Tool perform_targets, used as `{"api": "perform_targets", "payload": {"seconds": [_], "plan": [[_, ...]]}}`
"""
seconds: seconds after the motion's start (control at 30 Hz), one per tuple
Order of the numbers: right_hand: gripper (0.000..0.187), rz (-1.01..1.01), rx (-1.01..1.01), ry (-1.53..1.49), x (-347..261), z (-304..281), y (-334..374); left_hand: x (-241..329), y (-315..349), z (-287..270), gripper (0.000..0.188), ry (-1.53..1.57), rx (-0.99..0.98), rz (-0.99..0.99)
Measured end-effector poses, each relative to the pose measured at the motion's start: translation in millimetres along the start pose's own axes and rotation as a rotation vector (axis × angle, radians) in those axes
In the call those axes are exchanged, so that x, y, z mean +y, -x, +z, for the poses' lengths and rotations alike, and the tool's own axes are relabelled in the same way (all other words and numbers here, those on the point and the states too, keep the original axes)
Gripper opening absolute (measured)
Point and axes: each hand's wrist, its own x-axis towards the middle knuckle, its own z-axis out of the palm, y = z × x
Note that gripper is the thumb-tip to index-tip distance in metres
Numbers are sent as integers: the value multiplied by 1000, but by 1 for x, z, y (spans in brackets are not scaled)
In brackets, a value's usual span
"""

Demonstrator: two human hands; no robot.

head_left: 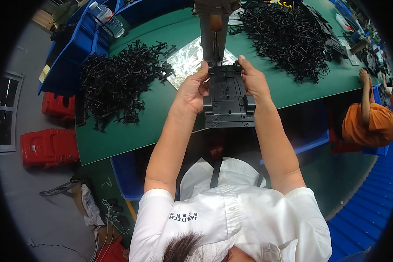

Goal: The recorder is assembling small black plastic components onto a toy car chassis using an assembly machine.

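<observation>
A black plastic chassis-like part [226, 94], flat with raised wheel-arch shapes at its sides, is held level between my two hands. My left hand [192, 92] grips its left edge, thumb near the far corner. My right hand [253, 81] closes on the right edge, its thumb at the far right corner. The far end of the part lies beneath an upright machine head [214, 30] with a thin metal shaft. Whether the shaft touches the part I cannot tell. My fingers underneath are hidden.
On the green table [161, 105], small black plastic pieces are heaped at left [118, 81] and right [284, 39]. A shiny silvery sheet [187, 63] lies behind my left hand. Blue bins [72, 56], a water bottle [107, 19] and red stools [50, 146] stand left; a person in orange [369, 122] sits right.
</observation>
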Motion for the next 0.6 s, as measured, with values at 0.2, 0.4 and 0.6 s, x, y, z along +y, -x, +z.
{"api": "perform_targets", "payload": {"seconds": [0.2, 0.4, 0.6], "plan": [[29, -8, -41, 21, 10, -9, -8, -4, -10, -12, 34, 107, -68, -76], [26, 2, -42, -58, 28, -24, -14, -12, 3, -13, 32, 88, -57, -63], [25, 38, -145, -48, 26, -27, 5, -13, 11, -28, 25, 13, -244, -43]]}}
